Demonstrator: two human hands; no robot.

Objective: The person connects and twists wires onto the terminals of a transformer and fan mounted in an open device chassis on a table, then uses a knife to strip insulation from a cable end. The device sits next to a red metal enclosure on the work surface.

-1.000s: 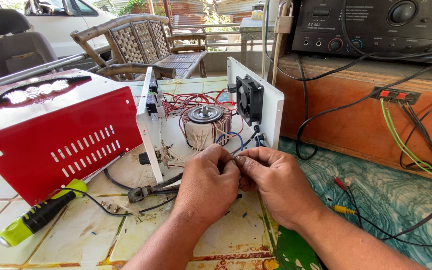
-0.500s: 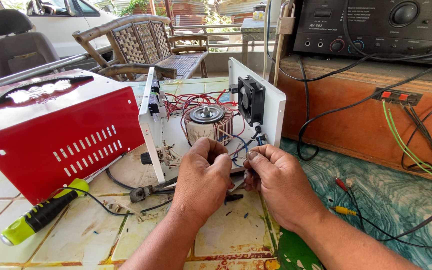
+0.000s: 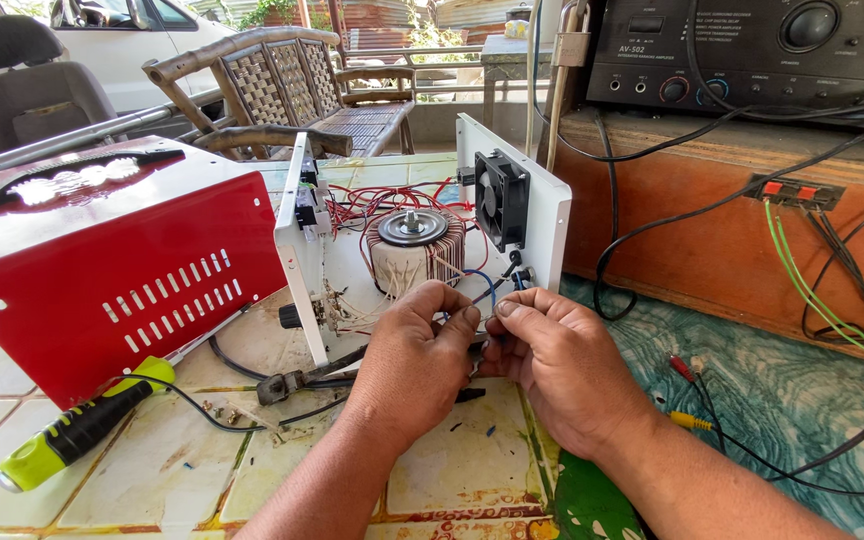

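Pinching thin wire ends (image 3: 479, 322) btwn both thumbs & forefingers: left hand (image 3: 417, 362) and right hand (image 3: 557, 362) meet, knuckles nearly touching, just in front of the toroidal transformer (image 3: 412, 250) inside the open white chassis (image 3: 304, 255). Pliers (image 3: 297, 378) lie just left, screwdriver (image 3: 72, 430) farther out, red cover (image 3: 102, 270) set aside.

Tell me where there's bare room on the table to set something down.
Bare tiles lie in front of the left hand, between the screwdriver and the table's front edge. It's crowded by the pliers, the open chassis and the cables on the right.
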